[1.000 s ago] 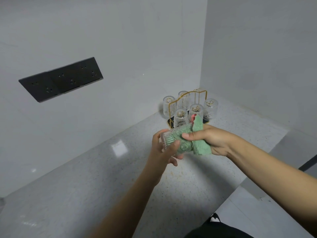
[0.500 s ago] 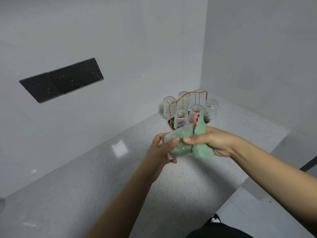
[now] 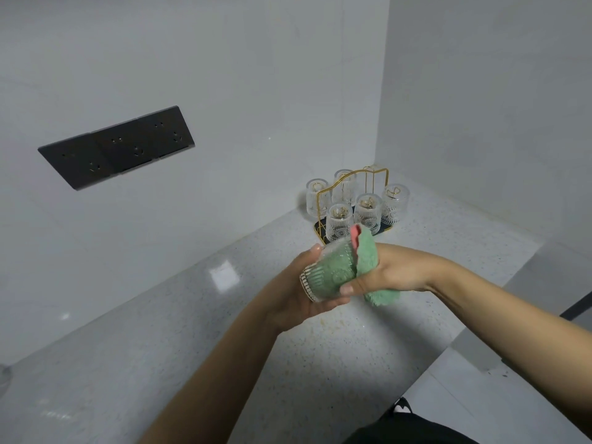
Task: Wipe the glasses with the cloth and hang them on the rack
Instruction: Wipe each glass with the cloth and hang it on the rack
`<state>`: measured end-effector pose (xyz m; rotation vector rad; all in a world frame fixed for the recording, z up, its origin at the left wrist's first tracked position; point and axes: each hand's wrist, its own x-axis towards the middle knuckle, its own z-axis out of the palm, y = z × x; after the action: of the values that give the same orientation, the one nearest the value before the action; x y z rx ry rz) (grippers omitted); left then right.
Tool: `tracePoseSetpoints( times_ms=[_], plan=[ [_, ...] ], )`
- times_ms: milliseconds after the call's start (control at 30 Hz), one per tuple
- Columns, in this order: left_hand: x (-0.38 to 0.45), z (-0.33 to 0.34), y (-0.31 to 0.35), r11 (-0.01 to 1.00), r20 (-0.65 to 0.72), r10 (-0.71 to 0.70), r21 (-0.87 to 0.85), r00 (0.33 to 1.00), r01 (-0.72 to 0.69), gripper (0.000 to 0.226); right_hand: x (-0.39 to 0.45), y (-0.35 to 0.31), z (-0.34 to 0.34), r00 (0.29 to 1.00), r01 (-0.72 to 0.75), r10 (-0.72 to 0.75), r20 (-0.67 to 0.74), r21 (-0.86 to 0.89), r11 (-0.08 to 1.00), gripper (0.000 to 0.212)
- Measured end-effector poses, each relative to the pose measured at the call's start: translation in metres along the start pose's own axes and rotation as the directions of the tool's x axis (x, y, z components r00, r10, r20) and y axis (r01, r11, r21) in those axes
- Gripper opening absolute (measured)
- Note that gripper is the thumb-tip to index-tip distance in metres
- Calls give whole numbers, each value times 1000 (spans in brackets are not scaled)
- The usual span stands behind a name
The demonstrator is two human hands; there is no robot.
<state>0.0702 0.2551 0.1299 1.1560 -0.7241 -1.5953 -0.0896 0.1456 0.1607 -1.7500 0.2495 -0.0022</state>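
2 pale grey walls (image 3: 224, 75) meet in a corner at the right. A dark socket panel (image 3: 117, 147) sits on the left wall. The speckled grey table (image 3: 128, 347) reflects a bright patch of light (image 3: 224, 276).

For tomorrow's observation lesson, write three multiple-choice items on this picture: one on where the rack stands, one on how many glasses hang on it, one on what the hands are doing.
1. Where does the rack stand?
A. In the far corner of the counter, where the two walls meet
B. On the floor
C. Under the black socket panel

2. How many glasses hang on the rack?
A. Two
B. Five
C. Eight

3. What is the state of the glass in hand?
A. It stands upright on the counter
B. It hangs on the rack
C. The left hand holds it on its side, with the green cloth pushed inside by the right hand

Answers: 1 A, since the rack sits where the walls meet. 2 B, five upturned glasses show around the gold frame. 3 C, green shows through the ribbed wall.
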Motion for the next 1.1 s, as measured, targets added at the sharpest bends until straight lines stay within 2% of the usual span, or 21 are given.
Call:
tracePoseSetpoints(
  times_ms=[33, 100, 200, 267, 333, 400, 467, 600, 700, 800, 900, 1000, 1033, 1100],
  plan=[
    [0, -3, 0, 998, 12, -45, -33, 999, 45, 58, 1, 0, 0, 1000, -1, 1, 4, -52, 999, 38],
    [1, -5, -6, 999, 22, -42, 31, 999, 41, 58, 0, -2, -1, 998, -5, 8, -59, 46, 999, 33],
    [3, -3, -17, 983, -59, 141, 126, 988, -133, 66, -1, 0, -6, 983, 2, 62, -172, 346, 938, 29],
    [3, -2, -15, 976, -115, 194, 118, 974, -181, 77, 0, 2, -7, 982, -11, 90, -164, 430, 903, 36],
    [4, -1, -11, 986, -69, 146, 92, 987, -139, 65, 1, 3, -5, 993, -18, 63, -105, 388, 921, 37],
    [3, 0, -4, 999, -1, 41, 29, 999, -41, 52, 0, 2, -4, 1000, -8, 13, -26, 213, 977, 34],
    [4, -5, -6, 998, 48, -32, -50, 998, 34, 53, 0, 3, -6, 1000, -7, 5, 30, 75, 997, 34],
    [6, -7, -16, 991, 98, -110, -71, 989, 117, 70, -7, -2, -20, 998, -55, 57, -6, 145, 988, 32],
    [4, -7, -15, 995, 208, -97, 56, 973, 88, 85, -9, -3, -27, 999, -45, 48, -21, 118, 992, 35],
    [7, -2, -6, 976, 244, -104, 213, 964, 52, 97, -7, 0, -24, 997, -57, 53, 50, 79, 995, 35],
    [10, 3, -3, 981, 285, -64, 196, 956, 7, 78, 0, 2, -16, 995, -47, 40, 97, 76, 996, 25],
    [13, 7, -9, 996, 337, -81, 70, 938, 61, 72, 1, -2, -11, 999, -32, 31, 11, 65, 997, 12],
    [15, 5, -11, 997, 349, -76, 32, 934, 70, 74, 2, -3, -11, 998, -8, 14, -62, 83, 997, 13],
    [17, -1, -13, 998, 284, -55, -16, 957, 63, 83, 3, -1, -12, 966, 69, -27, -256, 160, 985, 15]
  ],
)
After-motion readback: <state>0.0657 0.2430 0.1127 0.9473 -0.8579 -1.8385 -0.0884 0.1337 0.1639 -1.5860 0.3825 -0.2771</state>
